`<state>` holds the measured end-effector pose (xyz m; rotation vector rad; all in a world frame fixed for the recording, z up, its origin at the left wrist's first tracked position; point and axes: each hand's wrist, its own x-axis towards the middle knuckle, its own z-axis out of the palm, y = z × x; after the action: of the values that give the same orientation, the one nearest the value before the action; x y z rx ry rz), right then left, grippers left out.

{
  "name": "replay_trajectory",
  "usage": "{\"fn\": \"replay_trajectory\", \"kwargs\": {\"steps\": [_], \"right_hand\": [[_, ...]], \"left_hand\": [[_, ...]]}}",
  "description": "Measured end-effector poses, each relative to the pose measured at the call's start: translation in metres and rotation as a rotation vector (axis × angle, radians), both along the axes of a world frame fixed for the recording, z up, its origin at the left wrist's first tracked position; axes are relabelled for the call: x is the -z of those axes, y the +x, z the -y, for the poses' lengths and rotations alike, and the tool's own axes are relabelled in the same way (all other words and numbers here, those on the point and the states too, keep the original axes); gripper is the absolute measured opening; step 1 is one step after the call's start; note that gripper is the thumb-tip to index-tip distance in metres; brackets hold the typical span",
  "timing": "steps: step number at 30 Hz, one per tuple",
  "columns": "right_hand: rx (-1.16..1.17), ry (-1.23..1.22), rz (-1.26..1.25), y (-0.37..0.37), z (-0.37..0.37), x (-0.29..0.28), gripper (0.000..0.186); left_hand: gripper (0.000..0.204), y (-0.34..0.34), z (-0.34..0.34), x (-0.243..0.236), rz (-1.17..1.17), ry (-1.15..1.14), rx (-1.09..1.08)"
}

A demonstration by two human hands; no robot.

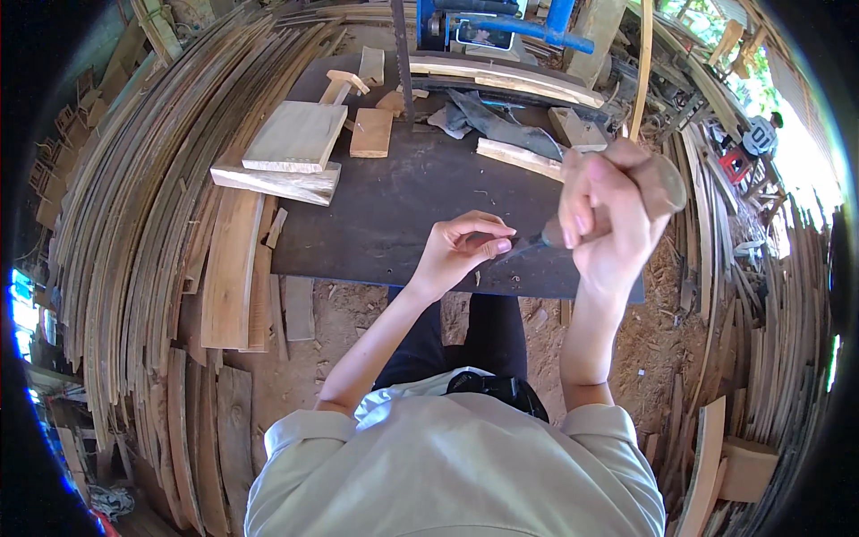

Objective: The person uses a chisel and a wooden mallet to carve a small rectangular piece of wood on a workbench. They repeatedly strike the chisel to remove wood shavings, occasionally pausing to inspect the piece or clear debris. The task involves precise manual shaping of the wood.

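My right hand (613, 206) is wrapped round the thick wooden handle (664, 183) of a chisel, raised over the near right part of a dark metal table (385, 224). The chisel's narrow dark blade (530, 246) points left and down toward my left hand (463, 251). Thumb and fingertips of that hand are pinched together at the blade's far end. The very tip is blurred and partly hidden by the fingers, so its shape does not show.
An upright saw blade (402, 58) rises through the table before a blue machine frame (559, 22). Wooden blocks (295, 134) lie at the table's left, with a dark cloth (501, 125) farther back. Long planks (134, 224) are stacked left. A person (761, 136) is far right.
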<state>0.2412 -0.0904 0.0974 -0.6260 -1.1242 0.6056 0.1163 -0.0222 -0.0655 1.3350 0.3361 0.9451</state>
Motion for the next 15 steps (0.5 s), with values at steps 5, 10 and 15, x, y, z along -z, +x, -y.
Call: {"fn": "replay_trajectory", "kwargs": {"steps": [5, 10, 15], "right_hand": [[-0.015, -0.076, -0.005, 0.003, -0.013, 0.015, 0.013], [-0.113, 0.078, -0.107, 0.010, 0.000, -0.006, 0.018], [0.006, -0.128, 0.045, 0.005, -0.017, 0.016, 0.015]], "left_hand": [[0.018, 0.003, 0.001, 0.011, -0.056, -0.061, -0.003], [0.018, 0.002, 0.009, -0.011, 0.051, 0.033, -0.059], [0.018, 0.010, 0.001, 0.016, 0.006, -0.013, -0.039]]}}
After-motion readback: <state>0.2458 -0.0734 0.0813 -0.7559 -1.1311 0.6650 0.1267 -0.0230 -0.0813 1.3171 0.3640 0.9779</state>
